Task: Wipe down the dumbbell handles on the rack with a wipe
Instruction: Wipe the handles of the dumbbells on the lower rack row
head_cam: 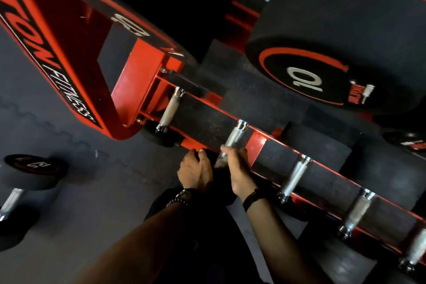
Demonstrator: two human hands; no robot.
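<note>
A red rack holds a row of dumbbells with silver knurled handles. My right hand grips the near end of one silver handle, and a pale bit of the wipe shows under its fingers. My left hand curls over that dumbbell's black near head, just left of the right hand. More handles lie along the rail: one to the left and three to the right.
A large black dumbbell marked 10 sits on the upper tier at the right. The rack's red side post slants across the left. A loose dumbbell lies on the dark rubber floor at lower left.
</note>
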